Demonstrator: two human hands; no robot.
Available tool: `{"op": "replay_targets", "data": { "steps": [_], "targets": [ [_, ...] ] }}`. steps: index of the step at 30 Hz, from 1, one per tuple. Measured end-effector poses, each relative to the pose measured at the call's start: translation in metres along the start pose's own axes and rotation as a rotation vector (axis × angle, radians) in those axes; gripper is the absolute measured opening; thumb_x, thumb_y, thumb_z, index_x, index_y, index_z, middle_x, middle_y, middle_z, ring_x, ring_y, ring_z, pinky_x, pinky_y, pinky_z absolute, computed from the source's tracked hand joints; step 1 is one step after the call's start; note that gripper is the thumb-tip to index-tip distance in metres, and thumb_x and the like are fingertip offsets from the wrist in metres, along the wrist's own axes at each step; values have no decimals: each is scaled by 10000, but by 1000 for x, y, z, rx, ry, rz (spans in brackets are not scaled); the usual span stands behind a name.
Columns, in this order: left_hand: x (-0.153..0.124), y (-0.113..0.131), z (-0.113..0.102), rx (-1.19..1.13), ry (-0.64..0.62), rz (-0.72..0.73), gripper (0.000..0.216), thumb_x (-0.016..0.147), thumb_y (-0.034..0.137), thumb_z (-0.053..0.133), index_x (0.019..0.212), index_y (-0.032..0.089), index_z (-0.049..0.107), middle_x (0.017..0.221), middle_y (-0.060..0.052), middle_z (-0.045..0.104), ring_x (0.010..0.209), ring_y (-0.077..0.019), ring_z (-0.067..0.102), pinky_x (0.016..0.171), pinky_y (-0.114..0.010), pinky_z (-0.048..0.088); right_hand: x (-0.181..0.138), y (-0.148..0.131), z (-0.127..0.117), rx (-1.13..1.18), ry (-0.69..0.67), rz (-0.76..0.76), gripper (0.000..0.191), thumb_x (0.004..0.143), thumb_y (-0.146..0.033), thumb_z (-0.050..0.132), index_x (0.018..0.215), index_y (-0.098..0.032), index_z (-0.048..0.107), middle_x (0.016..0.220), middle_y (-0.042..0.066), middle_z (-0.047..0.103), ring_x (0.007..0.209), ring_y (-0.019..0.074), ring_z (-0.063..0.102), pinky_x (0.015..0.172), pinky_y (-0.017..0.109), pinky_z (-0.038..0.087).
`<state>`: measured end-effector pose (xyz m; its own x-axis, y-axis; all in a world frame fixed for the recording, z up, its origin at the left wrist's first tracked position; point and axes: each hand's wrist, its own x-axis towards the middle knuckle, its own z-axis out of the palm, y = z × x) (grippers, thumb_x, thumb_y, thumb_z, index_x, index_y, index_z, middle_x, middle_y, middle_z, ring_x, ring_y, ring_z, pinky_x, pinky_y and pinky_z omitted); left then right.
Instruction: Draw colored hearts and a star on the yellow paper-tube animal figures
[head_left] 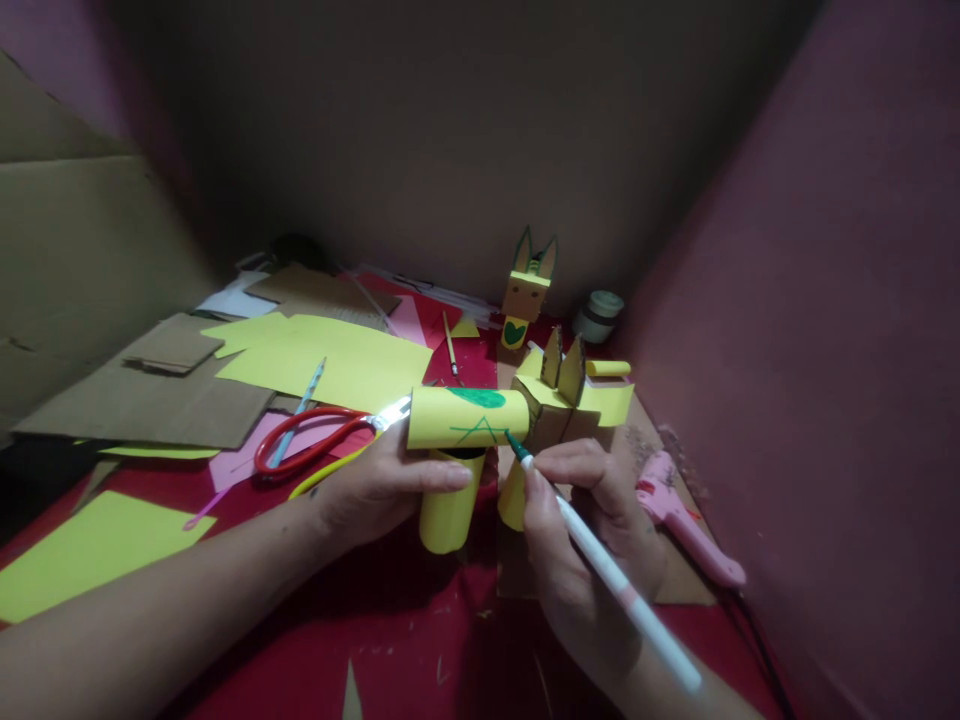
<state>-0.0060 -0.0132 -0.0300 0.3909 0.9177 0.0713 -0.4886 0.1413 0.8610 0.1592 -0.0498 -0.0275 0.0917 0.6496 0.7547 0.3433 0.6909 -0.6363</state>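
A yellow paper animal figure (427, 425) has a tube body, tube legs and a cardboard head (559, 395) with two pointed ears. My left hand (390, 480) is closed around the rear of it, thumb along a leg. On its side are a green filled patch and thin green lines. My right hand (592, 540) grips a white marker (615, 585), its green tip touching the yellow body near the end of the lines. Red-handled scissors (315, 440) lie just beyond my left hand.
Behind stands a finished-looking cardboard figure (525, 290) with a green heart. A pink glue gun (690, 520) lies at right, its cord running toward me. Yellow paper (330, 360), cardboard (157, 400) and a pencil (300, 405) cover the left. A small jar (598, 317) stands behind.
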Motion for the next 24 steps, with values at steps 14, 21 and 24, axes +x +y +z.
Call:
{"op": "replay_targets", "data": {
  "steps": [14,21,24],
  "targets": [
    [-1,-4,-3,-30,-7,-9,561,669,155,858,1214,182,729,1128,-103,807,1106,-337,731,977,-389,570,-2,-7,6,-63,-79,-43,168,888,-62,574,881,-229,565,751,-9,619,634,118,604,522,237,480],
    [0,-6,-4,-58,-71,14,476,711,151,837,1179,168,753,1062,-106,816,1035,-316,751,918,-364,583,-6,-7,11,-66,-73,-90,185,888,-54,576,913,-236,558,789,-3,626,705,141,629,610,285,511],
    [1,-8,-5,-74,-86,29,462,718,157,836,1173,172,758,1061,-109,816,1026,-315,752,923,-366,577,-7,-8,13,-85,-81,-93,186,888,-57,592,920,-237,557,798,0,641,723,149,646,639,302,519]
  ]
}}
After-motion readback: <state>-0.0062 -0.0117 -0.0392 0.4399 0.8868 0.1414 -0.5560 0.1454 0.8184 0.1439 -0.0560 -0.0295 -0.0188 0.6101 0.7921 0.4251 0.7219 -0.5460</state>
